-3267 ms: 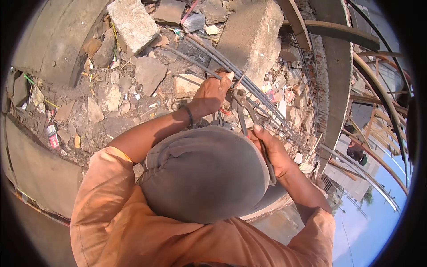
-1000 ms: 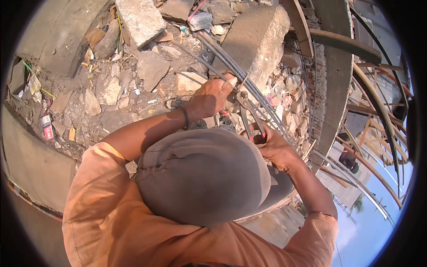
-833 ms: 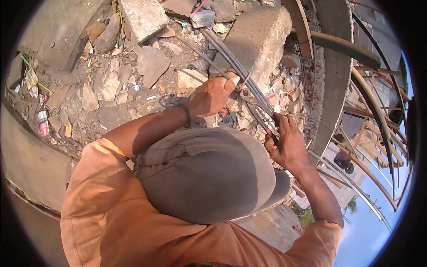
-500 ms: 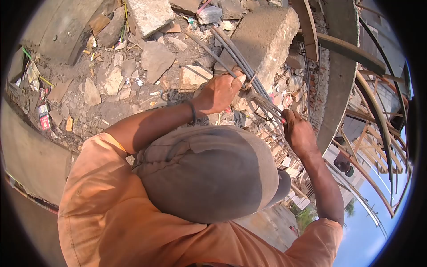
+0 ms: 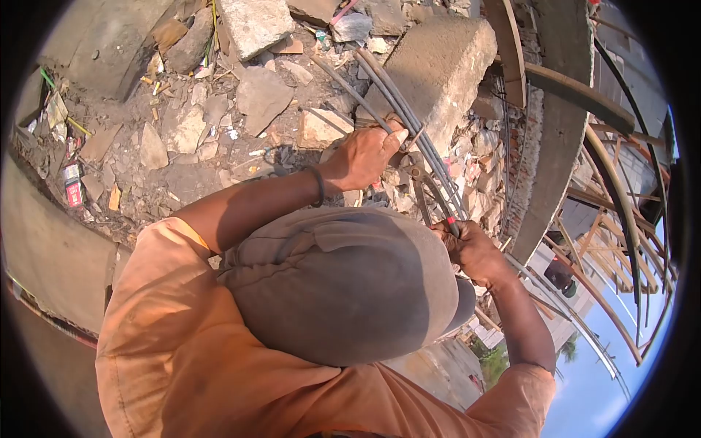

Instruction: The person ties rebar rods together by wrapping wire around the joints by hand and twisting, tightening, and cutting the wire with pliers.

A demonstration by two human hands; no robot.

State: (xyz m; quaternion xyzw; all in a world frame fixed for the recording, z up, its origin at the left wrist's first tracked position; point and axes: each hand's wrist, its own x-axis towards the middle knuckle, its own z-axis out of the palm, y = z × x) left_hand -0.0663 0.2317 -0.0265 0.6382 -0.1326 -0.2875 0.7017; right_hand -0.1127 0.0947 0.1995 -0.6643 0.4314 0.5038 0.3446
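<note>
Several grey steel rods [image 5: 412,120] run diagonally over the rubble, with a thin tie or ring around them near my fingers. My left hand [image 5: 365,155] is closed around one rod at that tie, thumb pointing right. Just below it, the jaws of a pair of pincers [image 5: 421,179] sit close beside the rods; whether they touch the tie is unclear. My right hand [image 5: 473,250] grips the pincers by the handles, one of which shows a red part. The palm side of each hand is hidden.
Concrete blocks [image 5: 255,25] and a large slab [image 5: 434,73] lie beyond the rods among broken stones. A concrete beam [image 5: 558,131] and curved wooden pieces [image 5: 577,95] stand at the right. A capped head [image 5: 343,285] fills the lower middle. Another person [image 5: 561,276] is far right.
The pincers swung out along the rods, then back, with my right hand now lower than half a second ago. My left hand keeps its hold on the rod.
</note>
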